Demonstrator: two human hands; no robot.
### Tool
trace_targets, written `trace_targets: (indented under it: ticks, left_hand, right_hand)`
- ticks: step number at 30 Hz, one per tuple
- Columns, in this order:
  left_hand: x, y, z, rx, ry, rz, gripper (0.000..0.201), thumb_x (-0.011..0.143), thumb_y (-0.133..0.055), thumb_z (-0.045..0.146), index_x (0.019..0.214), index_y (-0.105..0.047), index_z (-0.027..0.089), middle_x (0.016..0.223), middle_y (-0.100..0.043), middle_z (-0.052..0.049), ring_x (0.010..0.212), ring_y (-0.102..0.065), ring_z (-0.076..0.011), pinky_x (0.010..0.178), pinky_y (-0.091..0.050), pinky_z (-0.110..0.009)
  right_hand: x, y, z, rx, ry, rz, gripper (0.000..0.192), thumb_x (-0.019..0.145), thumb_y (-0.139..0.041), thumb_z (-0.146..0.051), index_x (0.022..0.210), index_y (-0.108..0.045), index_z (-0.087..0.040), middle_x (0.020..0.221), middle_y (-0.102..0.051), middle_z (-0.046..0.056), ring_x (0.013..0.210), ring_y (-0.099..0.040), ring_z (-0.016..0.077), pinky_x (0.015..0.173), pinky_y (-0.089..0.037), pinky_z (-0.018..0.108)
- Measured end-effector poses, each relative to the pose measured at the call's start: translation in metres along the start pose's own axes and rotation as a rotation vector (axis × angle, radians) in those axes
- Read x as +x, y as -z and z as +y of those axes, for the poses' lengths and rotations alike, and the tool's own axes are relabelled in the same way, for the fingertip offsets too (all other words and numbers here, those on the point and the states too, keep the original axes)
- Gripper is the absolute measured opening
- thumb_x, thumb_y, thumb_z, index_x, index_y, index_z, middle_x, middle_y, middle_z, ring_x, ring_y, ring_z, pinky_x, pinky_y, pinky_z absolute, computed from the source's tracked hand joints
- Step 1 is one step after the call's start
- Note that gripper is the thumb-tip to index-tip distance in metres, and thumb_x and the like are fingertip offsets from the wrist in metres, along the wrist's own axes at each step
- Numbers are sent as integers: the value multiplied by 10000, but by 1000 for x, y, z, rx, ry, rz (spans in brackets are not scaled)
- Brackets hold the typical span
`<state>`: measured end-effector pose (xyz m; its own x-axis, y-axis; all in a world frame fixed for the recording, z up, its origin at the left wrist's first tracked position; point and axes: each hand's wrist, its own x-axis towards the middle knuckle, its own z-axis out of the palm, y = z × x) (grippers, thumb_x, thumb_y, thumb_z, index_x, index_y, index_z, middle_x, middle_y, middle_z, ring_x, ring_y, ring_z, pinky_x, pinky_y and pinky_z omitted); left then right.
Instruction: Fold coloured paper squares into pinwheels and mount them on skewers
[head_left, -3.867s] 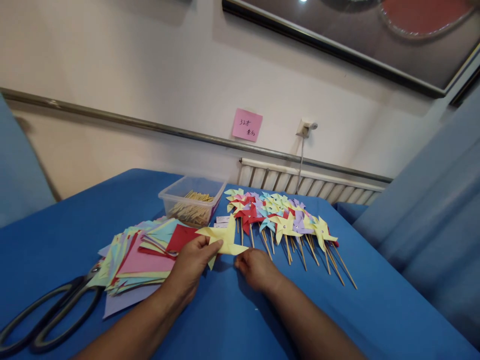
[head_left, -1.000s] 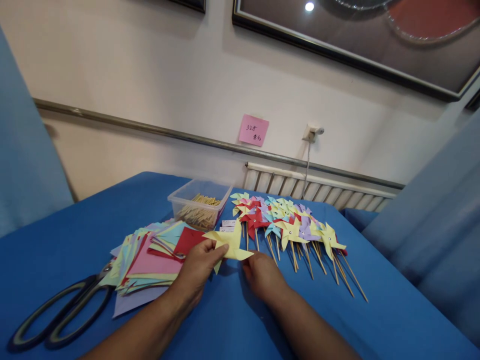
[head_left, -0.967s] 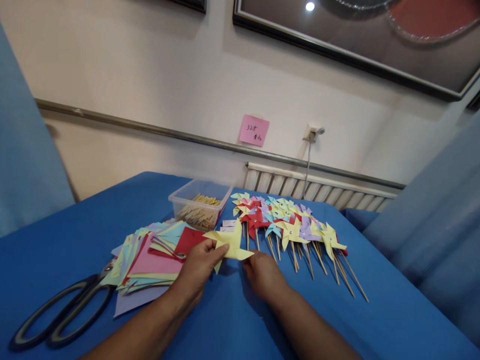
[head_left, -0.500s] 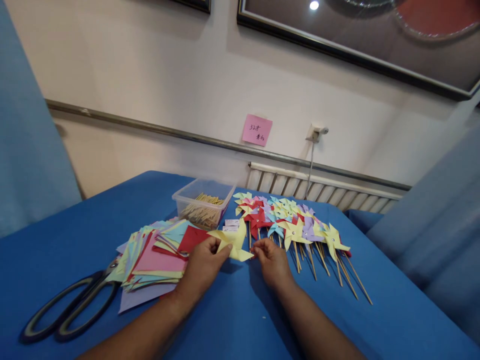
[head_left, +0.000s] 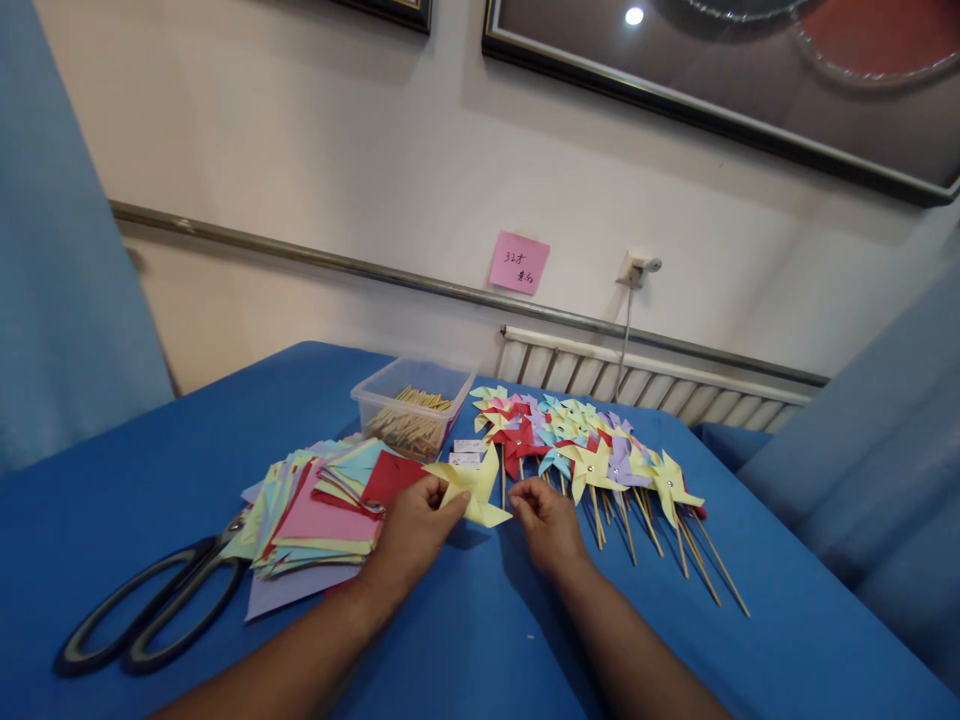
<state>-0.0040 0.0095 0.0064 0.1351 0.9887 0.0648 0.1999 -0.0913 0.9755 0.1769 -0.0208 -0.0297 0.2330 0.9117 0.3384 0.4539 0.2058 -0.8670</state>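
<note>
My left hand (head_left: pixel 421 518) pinches a pale yellow paper pinwheel (head_left: pixel 480 487) between thumb and fingers, its blades folded toward the middle. Just right of its lower blade tip is my right hand (head_left: pixel 551 522), thumb and fingertips pressed together. Whatever those fingertips may hold is too small to make out. Beside my left hand lies a pile of coloured paper pieces (head_left: pixel 330 515). Several pinwheels on sticks (head_left: pixel 592 462), in yellow, red, purple and blue, lie overlapping beyond my right hand.
A clear plastic box (head_left: pixel 409 400) of thin wooden sticks stands behind the paper pile. Small white boxes (head_left: pixel 466 452) sit beside it. Large scissors (head_left: pixel 161 600) lie at the left on the blue tablecloth (head_left: pixel 465 640). A radiator (head_left: pixel 600 370) is behind the table.
The whole view has shifted slightly. Both hands keep nearly the same pose, the left still on the yellow pinwheel and the right close to its blade tip.
</note>
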Motion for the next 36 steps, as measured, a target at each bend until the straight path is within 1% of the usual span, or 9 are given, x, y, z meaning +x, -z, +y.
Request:
trace_targets:
  ticks: [3, 6, 10, 16, 20, 26, 28, 33, 36]
  left_hand:
    - [0, 0, -1, 26, -31, 2, 285, 625, -643, 428, 648, -589, 149, 547, -593, 21, 519, -547, -152, 470, -366, -229]
    - [-3, -1, -1, 102, -68, -8, 262, 660, -614, 411, 662, -587, 151, 556, -589, 22, 532, -542, -152, 482, -363, -233]
    - [-10, -5, 2, 183, -102, -54, 232, 695, -583, 383, 670, -587, 152, 587, -595, 18, 570, -552, -157, 514, -372, -240]
    - [-15, -8, 5, 199, -108, -63, 225, 692, -581, 376, 660, -597, 154, 601, -600, 14, 594, -562, -164, 527, -379, -243]
    - [-15, -9, 7, 143, -72, -79, 244, 683, -586, 388, 685, -612, 145, 622, -621, 1, 604, -568, -168, 537, -394, -245]
    - [-15, -9, 6, 77, -65, -73, 269, 661, -608, 418, 653, -605, 149, 594, -611, 9, 569, -548, -155, 514, -382, -236]
    - [-16, -8, 7, 64, -69, -70, 263, 664, -610, 412, 658, -604, 150, 594, -606, 10, 571, -546, -155, 521, -389, -239]
    - [-17, -8, 13, 67, -66, -52, 238, 654, -617, 394, 618, -581, 162, 551, -554, 35, 534, -505, -136, 500, -368, -230]
    - [-19, -8, 15, 70, -68, -58, 222, 660, -610, 376, 617, -578, 160, 549, -544, 37, 533, -499, -133, 500, -366, -227]
  right_hand:
    - [-3, 5, -15, 62, 4, 7, 81, 768, -529, -216, 787, -607, -208, 664, -621, -8, 614, -586, 157, 584, -442, 255]
    - [-10, 4, -32, 144, 41, -53, 65, 764, -544, -204, 794, -602, -198, 665, -623, -9, 604, -581, 143, 577, -440, 239]
    - [-20, -4, -46, 121, 99, -133, 66, 762, -544, -172, 745, -605, -190, 649, -595, -16, 583, -535, 122, 573, -419, 225]
    - [-21, -11, -43, 153, 84, -102, 56, 768, -549, -174, 735, -593, -187, 645, -548, -26, 574, -493, 113, 552, -393, 218]
    - [-21, -13, -40, 194, 69, -63, 54, 760, -562, -176, 729, -606, -184, 663, -539, -24, 587, -481, 112, 554, -389, 217]
    - [-20, -15, -38, 292, -24, -30, 60, 738, -624, -226, 728, -593, -175, 663, -530, -23, 579, -466, 108, 549, -387, 219]
    - [-21, -14, -39, 247, 13, -2, 61, 743, -623, -225, 719, -591, -178, 674, -533, -19, 589, -469, 112, 556, -388, 225]
    - [-24, -9, -47, 72, 206, 33, 85, 772, -577, -182, 692, -600, -197, 706, -550, -4, 643, -489, 131, 601, -394, 245]
    - [-25, -8, -48, 61, 220, 23, 89, 778, -565, -177, 698, -597, -197, 699, -548, -5, 646, -491, 132, 605, -394, 245]
